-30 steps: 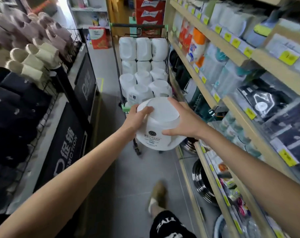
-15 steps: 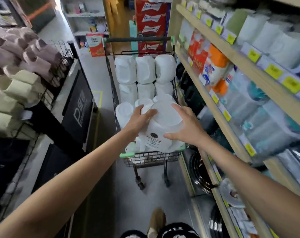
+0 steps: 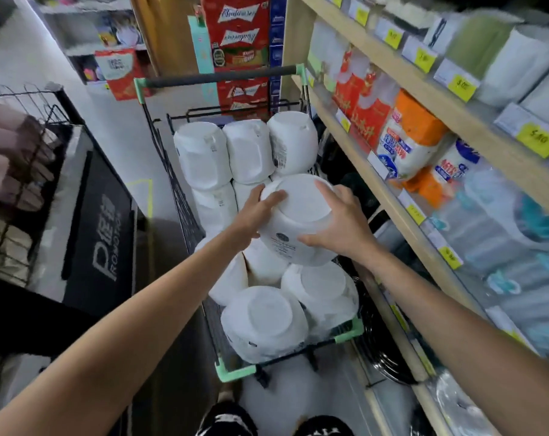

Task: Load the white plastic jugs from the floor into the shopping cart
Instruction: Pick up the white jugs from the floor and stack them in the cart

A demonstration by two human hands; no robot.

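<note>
The left hand curls its fingers over the left edge of a white jug, and the right hand clasps its right side, thumb on the wall near the label. The jug is tilted with its base towards the camera, held over the middle of the cart; whether it touches the load below cannot be told. Other jugs fill the cart, three in a row at the far end and two nearest. A shelf of packaged goods runs along the right, red boxes stand beyond the cart, and a black sign stands on the left.
</note>
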